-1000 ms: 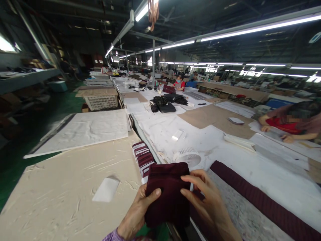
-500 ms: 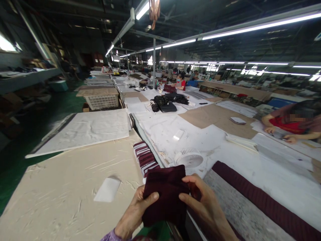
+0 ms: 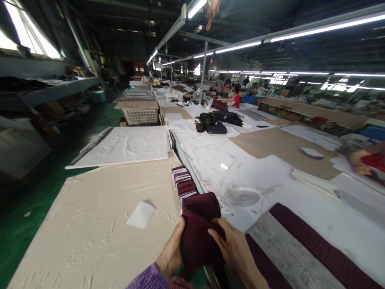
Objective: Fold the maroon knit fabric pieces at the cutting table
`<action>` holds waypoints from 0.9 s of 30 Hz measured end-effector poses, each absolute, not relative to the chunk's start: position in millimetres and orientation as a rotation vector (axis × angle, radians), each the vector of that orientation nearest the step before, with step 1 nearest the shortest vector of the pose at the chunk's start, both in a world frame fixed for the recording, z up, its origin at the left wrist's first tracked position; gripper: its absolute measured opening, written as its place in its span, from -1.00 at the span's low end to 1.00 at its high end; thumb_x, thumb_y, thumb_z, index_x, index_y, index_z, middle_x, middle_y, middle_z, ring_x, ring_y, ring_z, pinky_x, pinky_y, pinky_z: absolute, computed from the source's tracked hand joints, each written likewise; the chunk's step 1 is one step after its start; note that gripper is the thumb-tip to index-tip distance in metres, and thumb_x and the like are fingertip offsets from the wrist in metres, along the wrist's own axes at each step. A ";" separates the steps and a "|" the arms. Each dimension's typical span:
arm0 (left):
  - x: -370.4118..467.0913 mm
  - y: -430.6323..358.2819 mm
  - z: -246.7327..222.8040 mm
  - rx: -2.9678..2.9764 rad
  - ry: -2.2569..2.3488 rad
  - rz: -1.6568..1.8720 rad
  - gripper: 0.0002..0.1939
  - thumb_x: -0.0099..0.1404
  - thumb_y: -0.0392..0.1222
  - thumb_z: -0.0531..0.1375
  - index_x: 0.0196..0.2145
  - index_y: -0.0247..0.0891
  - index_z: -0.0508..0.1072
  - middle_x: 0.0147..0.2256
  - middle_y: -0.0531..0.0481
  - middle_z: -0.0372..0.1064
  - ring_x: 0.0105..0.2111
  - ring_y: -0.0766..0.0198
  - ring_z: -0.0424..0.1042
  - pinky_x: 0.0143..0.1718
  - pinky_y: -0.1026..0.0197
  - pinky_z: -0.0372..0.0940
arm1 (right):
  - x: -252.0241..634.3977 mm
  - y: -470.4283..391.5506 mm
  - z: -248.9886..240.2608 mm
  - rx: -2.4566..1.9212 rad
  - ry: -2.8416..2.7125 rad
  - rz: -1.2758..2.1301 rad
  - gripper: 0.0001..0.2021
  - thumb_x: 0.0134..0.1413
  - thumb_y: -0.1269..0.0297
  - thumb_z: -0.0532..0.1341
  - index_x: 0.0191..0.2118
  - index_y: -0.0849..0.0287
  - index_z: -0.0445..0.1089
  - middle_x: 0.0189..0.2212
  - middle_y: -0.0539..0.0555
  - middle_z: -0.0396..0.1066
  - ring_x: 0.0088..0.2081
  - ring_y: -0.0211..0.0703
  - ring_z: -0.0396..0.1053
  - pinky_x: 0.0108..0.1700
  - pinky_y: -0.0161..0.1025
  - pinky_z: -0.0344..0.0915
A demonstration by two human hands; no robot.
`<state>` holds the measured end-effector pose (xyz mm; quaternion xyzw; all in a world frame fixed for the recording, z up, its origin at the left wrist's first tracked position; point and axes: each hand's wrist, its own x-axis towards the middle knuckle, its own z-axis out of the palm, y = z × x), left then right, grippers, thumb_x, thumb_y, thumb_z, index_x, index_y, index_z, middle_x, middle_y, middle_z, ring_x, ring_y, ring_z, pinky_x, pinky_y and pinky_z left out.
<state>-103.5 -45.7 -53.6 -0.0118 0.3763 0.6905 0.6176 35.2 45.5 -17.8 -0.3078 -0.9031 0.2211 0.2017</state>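
Note:
A dark maroon cloth hangs between my hands at the bottom centre, folded over on itself. My left hand grips its left edge, thumb up along the side. On its right edge, my right hand holds the fabric between thumb and fingers. Just beyond the cloth lies a row of maroon and white folded pieces on the edge of the beige-covered table. Long maroon fabric strips lie on the right.
A white fan lies on the white table. A small white sheet rests on the beige cover. Farther off are dark garments and a plastic crate. A person's arm shows at the right edge.
The view has turned left, so the scene sits farther right. The cloth's upper part now folds over, and my right hand has shifted on it. More of my left sleeve shows.

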 end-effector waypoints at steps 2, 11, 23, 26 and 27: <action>-108.2 -49.6 -72.5 -0.106 0.860 1.594 -0.35 0.09 0.35 0.08 -0.30 -0.34 0.55 -0.31 -0.27 0.54 -0.18 -0.11 0.49 -0.11 -0.08 0.35 | 24.9 43.9 -28.0 -0.814 -2.562 0.683 -0.82 0.22 0.25 0.06 -0.22 0.13 0.39 -0.30 0.09 0.53 -0.29 -0.09 0.53 -0.28 -0.25 0.42; -147.0 -70.5 -169.7 -0.249 0.880 1.738 -0.62 0.01 -0.15 0.34 -0.19 -0.33 0.48 -0.32 -0.14 0.56 -0.23 0.02 0.51 -0.08 0.04 0.33 | 13.2 42.2 -58.8 -0.933 -2.286 1.016 -0.73 0.18 0.08 0.06 -0.34 0.12 0.39 -0.51 0.02 0.51 -0.46 -0.15 0.48 -0.38 -0.32 0.40; -192.6 -105.0 -266.5 -0.330 1.104 1.603 -0.69 0.24 -0.14 0.18 -0.09 -0.34 0.39 -0.16 -0.11 0.45 -0.17 0.18 0.45 -0.09 -0.03 0.35 | 36.7 55.9 -63.6 -1.210 -2.082 1.067 -0.68 0.03 -0.04 0.15 -0.40 0.14 0.32 -0.57 0.00 0.42 -0.51 -0.15 0.39 -0.44 -0.32 0.36; -195.1 -119.4 -280.4 -0.402 1.208 1.553 -0.69 0.25 -0.14 0.17 -0.09 -0.34 0.37 -0.11 -0.13 0.40 -0.14 0.17 0.41 -0.13 -0.01 0.37 | 40.2 51.3 -67.1 -1.191 -2.104 1.088 -0.68 0.01 -0.03 0.18 -0.38 0.18 0.33 -0.55 0.00 0.42 -0.50 -0.17 0.38 -0.41 -0.33 0.37; -196.2 -125.8 -282.9 -0.433 1.252 1.542 -0.69 0.25 -0.14 0.17 -0.09 -0.34 0.37 -0.09 -0.13 0.38 -0.14 0.16 0.40 -0.13 0.00 0.37 | 42.2 50.0 -68.0 -1.190 -2.109 1.091 -0.68 0.00 -0.02 0.18 -0.38 0.19 0.33 -0.56 -0.01 0.41 -0.52 -0.18 0.37 -0.43 -0.33 0.36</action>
